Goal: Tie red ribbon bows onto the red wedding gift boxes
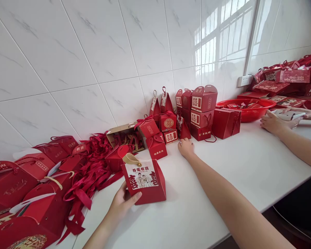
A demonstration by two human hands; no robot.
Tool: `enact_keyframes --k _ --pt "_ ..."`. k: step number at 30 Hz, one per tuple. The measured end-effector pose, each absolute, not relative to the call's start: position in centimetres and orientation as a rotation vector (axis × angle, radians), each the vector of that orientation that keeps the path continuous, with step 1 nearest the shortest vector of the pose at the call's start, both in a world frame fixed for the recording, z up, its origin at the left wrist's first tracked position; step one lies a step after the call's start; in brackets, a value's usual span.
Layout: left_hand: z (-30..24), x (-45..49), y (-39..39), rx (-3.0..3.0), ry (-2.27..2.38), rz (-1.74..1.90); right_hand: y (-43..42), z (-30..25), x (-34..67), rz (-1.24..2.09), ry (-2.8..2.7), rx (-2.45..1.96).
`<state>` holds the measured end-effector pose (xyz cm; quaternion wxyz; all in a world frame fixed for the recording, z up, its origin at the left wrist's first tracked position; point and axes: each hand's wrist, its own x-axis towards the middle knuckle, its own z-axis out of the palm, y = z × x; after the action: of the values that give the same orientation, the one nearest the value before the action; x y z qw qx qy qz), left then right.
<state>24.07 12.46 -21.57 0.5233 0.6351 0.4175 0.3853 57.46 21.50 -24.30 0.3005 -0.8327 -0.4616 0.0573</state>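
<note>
Upright on the white table, a red wedding favor box [148, 186] with a tan loop strap and a printed couple is in the grip of my left hand [124, 202]. The thumb lies along its front, while the other fingers pass behind it. Farther forward, my right hand [186, 148] rests on the table by the base of a small triangular red box [182, 126]. Its fingertips point at that box, and I cannot tell whether they touch it. Beside it stand a stack of red boxes [202, 119] and a lidded red box [156, 145].
Red ribbons [93, 173] and unfilled-looking red boxes [28, 180] crowd the left. An open carton [123, 129] stands against the tiled wall. Rightward are a red plastic basin [251, 116], a heap of red bags [292, 77] and another person's hands [277, 122] holding something white and flat.
</note>
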Motion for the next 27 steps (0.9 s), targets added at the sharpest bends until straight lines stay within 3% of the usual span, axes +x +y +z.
enact_keyframes --k 14,21,27 --pt "-22.7 24.3 12.6 1.709 0.986 0.874 21.5 -25.1 58.1 0.323 -1.141 -1.887" --pt "-22.8 24.3 11.8 2.415 0.991 0.635 14.7 -25.0 54.8 0.509 -1.027 -1.597" --pt "-22.4 24.4 11.5 2.617 0.995 0.533 6.3 -24.7 50.7 0.714 -1.572 -1.135"
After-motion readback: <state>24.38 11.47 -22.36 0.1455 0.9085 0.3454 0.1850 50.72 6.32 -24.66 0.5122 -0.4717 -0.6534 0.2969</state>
